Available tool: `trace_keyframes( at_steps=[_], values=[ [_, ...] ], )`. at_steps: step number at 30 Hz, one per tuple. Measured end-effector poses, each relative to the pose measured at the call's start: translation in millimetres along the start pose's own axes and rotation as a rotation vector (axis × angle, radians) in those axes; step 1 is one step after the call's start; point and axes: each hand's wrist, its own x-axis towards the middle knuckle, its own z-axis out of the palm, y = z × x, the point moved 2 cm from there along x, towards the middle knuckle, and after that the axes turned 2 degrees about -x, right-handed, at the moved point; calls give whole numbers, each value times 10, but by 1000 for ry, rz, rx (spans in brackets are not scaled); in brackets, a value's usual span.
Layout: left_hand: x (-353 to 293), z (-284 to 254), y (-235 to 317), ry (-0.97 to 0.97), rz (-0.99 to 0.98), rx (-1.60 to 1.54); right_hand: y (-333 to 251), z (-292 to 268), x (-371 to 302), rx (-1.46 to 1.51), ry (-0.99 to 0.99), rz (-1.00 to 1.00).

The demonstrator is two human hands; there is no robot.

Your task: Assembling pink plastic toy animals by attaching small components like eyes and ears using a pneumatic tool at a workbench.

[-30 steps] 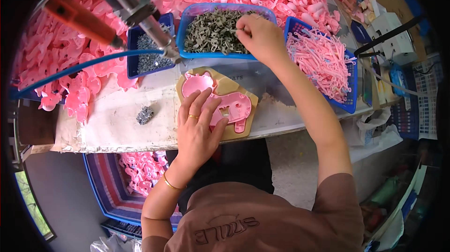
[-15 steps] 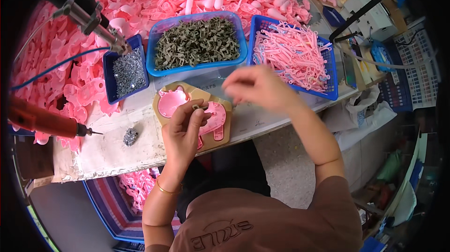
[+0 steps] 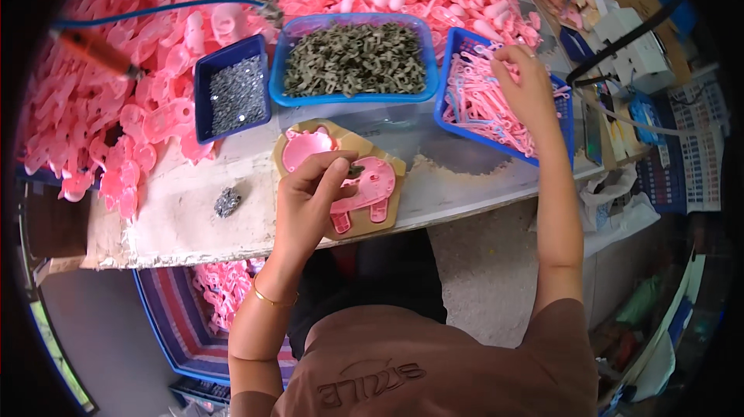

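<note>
My left hand (image 3: 308, 196) is closed, pinching a small olive-green clip (image 3: 355, 171) between thumb and fingers. It hovers over a tan block (image 3: 391, 208) whose recesses hold a round pink shell (image 3: 302, 149) and a pink animal-shaped shell (image 3: 373, 186) with two legs. The palm side covers part of both shells. At the right, my right hand (image 3: 531, 91) is in a blue basket (image 3: 443, 107) of thin pink strips with looped ends (image 3: 482, 95). Its bent fingers close at the tips on one pink strip, partly lost among the others.
A blue tub (image 3: 356, 98) of olive clips and a dark-blue tray (image 3: 203, 107) of small screws stand behind the block. A screw pile (image 3: 227, 202) lies nearer. Pink parts (image 3: 147, 53) heap at the back left. A red electric screwdriver (image 3: 97, 53) hangs there.
My right hand has moved right, from above the table into the basket of pink strips. The left hand stays over the block with the clip. The whole view has shifted slightly.
</note>
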Motion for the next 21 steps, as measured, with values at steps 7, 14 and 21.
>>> trace_keyframes(
  at_steps=[7,14,21],
  values=[
    [14,-49,-33,21,-85,-64,-1559,-48,-258,772,-647,19],
    [2,-105,-40,8,-121,-71,-1648,102,-354,862,-752,42],
    [-4,-80,-78,-44,-105,-103,-1661,127,-411,899,-746,107]
  ],
)
